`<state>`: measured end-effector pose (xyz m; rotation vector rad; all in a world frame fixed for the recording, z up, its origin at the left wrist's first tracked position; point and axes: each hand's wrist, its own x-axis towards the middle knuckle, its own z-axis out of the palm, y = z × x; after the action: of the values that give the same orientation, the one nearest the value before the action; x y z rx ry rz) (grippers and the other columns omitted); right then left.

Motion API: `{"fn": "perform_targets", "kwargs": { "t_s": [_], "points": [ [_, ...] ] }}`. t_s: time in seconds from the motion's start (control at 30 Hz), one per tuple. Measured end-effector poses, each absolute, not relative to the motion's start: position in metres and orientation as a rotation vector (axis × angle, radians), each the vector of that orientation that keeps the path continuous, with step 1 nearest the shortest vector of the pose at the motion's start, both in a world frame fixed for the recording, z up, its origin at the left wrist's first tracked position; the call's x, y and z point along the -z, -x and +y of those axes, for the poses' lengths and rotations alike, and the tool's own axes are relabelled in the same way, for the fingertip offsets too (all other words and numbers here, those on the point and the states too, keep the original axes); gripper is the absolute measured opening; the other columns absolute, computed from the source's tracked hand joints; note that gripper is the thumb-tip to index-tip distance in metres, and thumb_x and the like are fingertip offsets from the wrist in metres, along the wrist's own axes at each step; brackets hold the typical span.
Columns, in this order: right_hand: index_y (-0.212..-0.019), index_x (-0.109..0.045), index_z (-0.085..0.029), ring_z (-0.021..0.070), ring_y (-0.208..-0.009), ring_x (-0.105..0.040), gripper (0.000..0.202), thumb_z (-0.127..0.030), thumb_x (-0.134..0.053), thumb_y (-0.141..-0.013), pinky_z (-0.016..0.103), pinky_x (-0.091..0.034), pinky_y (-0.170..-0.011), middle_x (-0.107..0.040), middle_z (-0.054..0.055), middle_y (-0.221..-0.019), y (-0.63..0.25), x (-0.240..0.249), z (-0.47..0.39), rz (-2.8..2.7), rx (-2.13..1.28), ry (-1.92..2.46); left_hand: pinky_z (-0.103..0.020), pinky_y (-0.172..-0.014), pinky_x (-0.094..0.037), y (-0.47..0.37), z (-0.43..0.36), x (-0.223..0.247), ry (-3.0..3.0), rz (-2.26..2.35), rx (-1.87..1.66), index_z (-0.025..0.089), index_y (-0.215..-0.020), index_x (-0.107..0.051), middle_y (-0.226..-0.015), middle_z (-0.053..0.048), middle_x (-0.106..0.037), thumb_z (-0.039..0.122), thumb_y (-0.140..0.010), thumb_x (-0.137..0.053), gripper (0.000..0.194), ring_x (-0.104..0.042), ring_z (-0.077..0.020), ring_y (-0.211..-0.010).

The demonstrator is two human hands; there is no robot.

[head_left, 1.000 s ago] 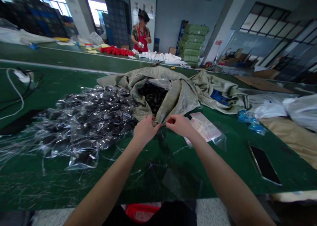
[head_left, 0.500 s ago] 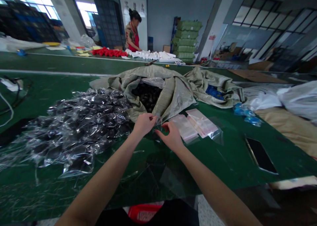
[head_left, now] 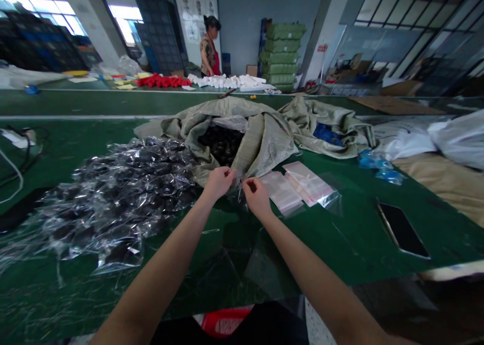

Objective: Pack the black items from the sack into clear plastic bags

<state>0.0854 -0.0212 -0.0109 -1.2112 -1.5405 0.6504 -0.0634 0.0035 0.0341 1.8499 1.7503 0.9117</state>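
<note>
Plastic bag, pinched by the left hand and right hand near the sack, could split if tugged hard.

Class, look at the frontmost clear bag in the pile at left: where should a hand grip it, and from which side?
Take the front bag by its clear film at the near edge, probably pinched by the left hand coming from the near side: the film spreads past the dark contents there, while other bags crowd its far side.
</note>
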Motion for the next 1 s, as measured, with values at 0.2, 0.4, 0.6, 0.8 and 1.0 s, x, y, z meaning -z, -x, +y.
{"fn": "perform_targets", "kwargs": {
  "t_s": [0.2,0.4,0.6,0.8,1.0],
  "points": [
    [-0.075,-0.055,-0.019,0.014,-0.07,-0.062,0.015,-0.034,-0.054,-0.074,0.025,-0.048,-0.067,-0.066,0.001,-0.073,-0.098,0.033,0.014,-1.068,-1.14,1.102,-0.024,-0.046,-0.023,0.079,0.021,-0.019,-1.663,1.591,-0.894,0.017,-0.063,-0.055,-0.046,0.005,-0.034,0.048,-0.085,-0.045,0.039,-0.032,-0.0093,-0.045],
    [-0.083,-0.061,-0.019,0.0148,-0.071,-0.063,0.03,-0.044,-0.065,-0.068,0.028,-0.05,-0.071,-0.067,0.002,-0.075,-0.101,0.041,0.023,-1.037,-1.202,1.043,-0.023,-0.044,-0.022,0.083,0.03,-0.011,-1.642,1.544,-0.833,0.018,-0.066,-0.054,-0.047,0.005,-0.036,0.053,-0.085,-0.042,0.042,-0.031,-0.0089,-0.043],
    [-0.083,-0.065,-0.018,0.0164,-0.075,-0.064,0.031,-0.046,-0.065,-0.07,0.03,-0.052,-0.074,-0.069,0.003,-0.076,-0.103,0.045,0.024,-1.078,-1.162,1.026,-0.024,-0.068,-0.041,0.067,0.013,-0.026,-2.139,1.902,-1.015,0.017,-0.092,-0.066,-0.093,-0.008,-0.066,0.042,-0.088,-0.048,0.031,-0.059,-0.0168,-0.082],
    [-0.088,-0.063,-0.018,0.0156,-0.08,-0.064,0.026,-0.04,-0.059,-0.074,0.03,-0.052,-0.079,-0.069,0.003,-0.084,-0.107,0.047,0.023,-1.146,-1.09,1.029,-0.027,-0.071,-0.043,0.033,0.0,-0.037,-2.711,1.628,-0.514,0.025,-0.109,-0.067,-0.112,-0.007,-0.064,0.036,-0.094,-0.039,0.034,-0.064,-0.019,-0.089],
    [-0.089,-0.059,-0.019,0.0152,-0.082,-0.062,0.017,-0.03,-0.049,-0.081,0.028,-0.049,-0.081,-0.066,0.002,-0.086,-0.113,0.039,0.017,-1.363,-0.877,1.078,-0.03,-0.069,-0.044,0.026,0.01,-0.038,-2.821,1.622,-0.382,0.023,-0.107,-0.069,-0.106,-0.009,-0.066,0.033,-0.094,-0.038,0.035,-0.065,-0.0208,-0.084]
  ]
}}
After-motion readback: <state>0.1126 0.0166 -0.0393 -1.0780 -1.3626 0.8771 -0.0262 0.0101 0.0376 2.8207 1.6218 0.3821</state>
